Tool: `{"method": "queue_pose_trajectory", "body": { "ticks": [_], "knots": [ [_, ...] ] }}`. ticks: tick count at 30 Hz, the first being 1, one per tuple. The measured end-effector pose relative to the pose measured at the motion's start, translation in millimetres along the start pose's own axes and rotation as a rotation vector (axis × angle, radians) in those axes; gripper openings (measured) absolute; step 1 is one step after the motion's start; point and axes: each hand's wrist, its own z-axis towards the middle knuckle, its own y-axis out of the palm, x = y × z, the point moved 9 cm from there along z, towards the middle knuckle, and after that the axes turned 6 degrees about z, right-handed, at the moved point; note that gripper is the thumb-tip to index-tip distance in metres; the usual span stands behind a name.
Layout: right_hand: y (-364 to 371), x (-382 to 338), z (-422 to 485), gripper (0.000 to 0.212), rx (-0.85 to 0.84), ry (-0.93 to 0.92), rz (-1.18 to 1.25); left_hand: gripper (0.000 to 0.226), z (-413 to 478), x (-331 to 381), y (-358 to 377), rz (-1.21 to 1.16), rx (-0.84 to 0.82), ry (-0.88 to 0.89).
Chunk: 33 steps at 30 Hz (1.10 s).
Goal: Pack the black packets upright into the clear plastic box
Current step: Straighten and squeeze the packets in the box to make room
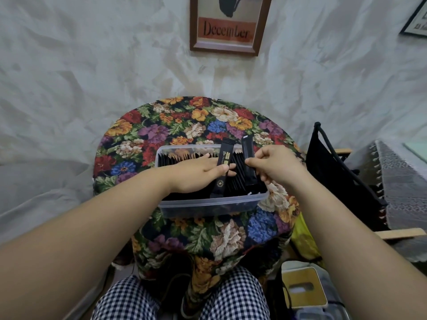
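From my remote seat I see the clear plastic box (209,205) sitting on a round table covered by a floral cloth (182,125), just beyond the person's knees in checked trousers (231,296). The box is mostly filled with standing packets (184,157), packed on edge in rows running left to right.

The left hand (196,173) reaches in from the near left and lies across the top of the left half of the box, its fingers stretched out toward the right. Its thumb presses a gold-printed packet (224,158) against those fingers, so the hand is pinching it about midway along. That packet is tilted. Its top leans toward the far side above the box rim and its lower end points down into the near part of the box.

The right hand (276,166) hovers over the right end of the box with its fingers curled. Thumb and forefinger pinch a plain black packet (249,163) by its right edge. This one is nearly upright, with its top clear of the far rim and its foot down among the packed rows. The two held packets lie near each other, with a strip of packed ones showing between them.

On the wall beyond the table hangs a framed picture (228,26) reading "December". A black bag (332,172) sits to the right of the table.
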Motion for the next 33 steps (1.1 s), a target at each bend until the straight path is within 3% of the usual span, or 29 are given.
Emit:
{"method": "queue_pose_trajectory", "body": {
  "ticks": [7, 12, 15, 22, 26, 33],
  "knots": [
    [5.6, -6.3, 2.9, 0.016, -0.067, -0.041, -0.093, 0.047, 1.7, -5.5, 12.8, 0.267, -0.042, 0.105],
    [8.0, -5.4, 2.7, 0.052, -0.104, -0.052, -0.087, 0.051, 3.5, -9.9, 17.9, 0.366, -0.038, 0.134],
    [10.1, -3.6, 3.1, 0.060, -0.118, -0.064, -0.055, 0.056, 4.1, -10.9, 20.9, 0.398, -0.046, 0.139],
    [5.7, -5.5, -4.1, 0.013, -0.097, -0.087, 0.011, 0.045, 3.9, -6.9, 6.5, 0.215, 0.019, 0.108],
    [-1.5, -1.4, -8.9, 0.020, -0.143, -0.036, 0.136, 0.044, 0.4, -7.6, -0.9, 0.085, 0.090, 0.084],
    [-24.4, -25.4, -10.9, 0.009, -0.002, -0.143, 0.017, 0.044, 1.0, -10.1, 0.5, 0.098, 0.124, 0.100]
  ]
}}
